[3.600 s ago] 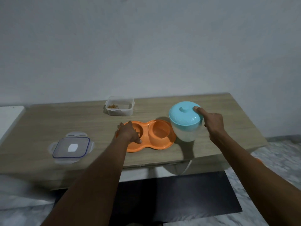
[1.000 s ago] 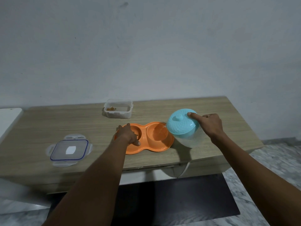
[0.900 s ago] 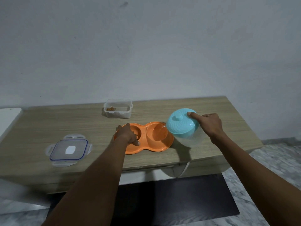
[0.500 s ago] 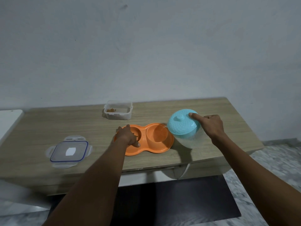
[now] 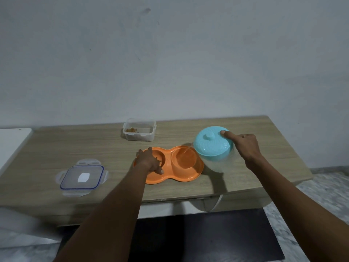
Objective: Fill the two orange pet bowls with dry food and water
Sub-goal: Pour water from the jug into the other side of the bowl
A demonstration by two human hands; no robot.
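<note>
An orange double pet bowl (image 5: 196, 172) lies near the front of the wooden table (image 5: 255, 129). Its left bowl holds some brown dry food (image 5: 159, 160), partly hidden by my left hand (image 5: 148, 160), which rests on that bowl's rim and holds it down. My right hand (image 5: 243, 146) grips a clear water jug with a light blue lid (image 5: 212, 143), the forefinger pressing on the lid. The jug is tilted to the left, and a thin stream of water falls into the right bowl (image 5: 184, 158).
A clear food container (image 5: 139, 129) with a few bits of dry food stands at the back of the table. Its clear lid with a blue seal (image 5: 82, 176) lies flat at the left front. A white surface (image 5: 11, 146) adjoins the table's left end.
The jug, upright beside the bowls 3.6 s ago, is tilted to the left over the right bowl. In the last second both hands have hardly moved.
</note>
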